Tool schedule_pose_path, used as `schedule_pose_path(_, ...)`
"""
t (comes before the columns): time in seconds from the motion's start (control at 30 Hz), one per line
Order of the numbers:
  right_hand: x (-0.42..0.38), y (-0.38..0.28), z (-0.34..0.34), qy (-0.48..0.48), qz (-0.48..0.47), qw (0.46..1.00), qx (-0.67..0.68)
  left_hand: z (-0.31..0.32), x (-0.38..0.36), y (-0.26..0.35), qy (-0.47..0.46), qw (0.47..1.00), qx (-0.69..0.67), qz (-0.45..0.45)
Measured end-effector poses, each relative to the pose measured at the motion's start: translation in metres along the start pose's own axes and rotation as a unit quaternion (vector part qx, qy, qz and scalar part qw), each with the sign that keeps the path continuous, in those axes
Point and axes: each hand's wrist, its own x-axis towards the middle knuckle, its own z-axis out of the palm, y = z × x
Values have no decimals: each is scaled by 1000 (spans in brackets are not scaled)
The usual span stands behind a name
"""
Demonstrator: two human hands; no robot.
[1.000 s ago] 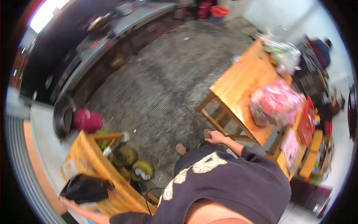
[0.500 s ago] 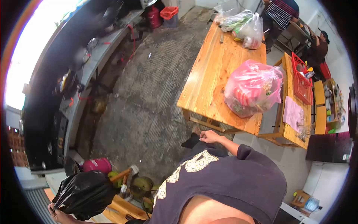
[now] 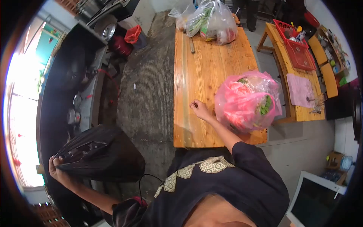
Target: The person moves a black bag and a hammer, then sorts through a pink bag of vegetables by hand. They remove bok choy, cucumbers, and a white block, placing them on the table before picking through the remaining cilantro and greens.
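My left hand [image 3: 56,169] is closed on the gathered top of a full black plastic bag [image 3: 109,155], held out to the left over the floor. Over the near part of the wooden table [image 3: 189,125] is my right hand [image 3: 199,109], its fingers curled in, with nothing visible in them. Just right of it stands a bulging pink plastic bag [image 3: 242,102] with greens showing through. Farther up the table, a knife [image 3: 192,45] lies near clear bags of vegetables [image 3: 215,22].
On the left runs a dark counter with stoves [image 3: 90,90]. A bin with a red liner [image 3: 133,34] stands beyond it. At the right, a second wooden table [image 3: 310,113] holds red baskets [image 3: 298,55] and a pink cloth [image 3: 300,90]. Another person's legs [image 3: 250,15] show at the top.
The view has shifted toward the table. My right hand has gone from beside my body to over the tabletop. The black bag has been raised and swung forward in my left hand.
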Motion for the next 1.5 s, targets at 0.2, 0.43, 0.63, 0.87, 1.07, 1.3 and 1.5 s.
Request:
schedule_pose_path(0.2, 118, -2, 19, 202, 36, 979, -19, 195, 53, 4, -84, 991, -105, -23)
schedule_pose_path(0.43, 295, 25, 15, 264, 81, 924, -266, 357, 114, -67, -219, 960, -165, 58)
schedule_pose_path(0.63, 417, 48, -4, 275, 82, 880, -378, 435, 170, -109, -254, 935, -214, 122)
schedule_pose_path(0.87, 455, 73, -14, 230, 52, 868, -436, 489, 204, -134, -264, 944, -138, 138)
schedule_pose_path(1.07, 449, 21, -21, 166, 108, 912, -359, 526, 208, -148, -343, 924, -154, 71)
schedule_pose_path(1.3, 407, -53, -46, 54, 215, 925, -309, 557, 202, -120, -395, 902, -145, 97)
schedule_pose_path(1.5, 254, -56, -25, 177, 216, 954, -105, 622, 162, -72, -367, 883, -290, 19)
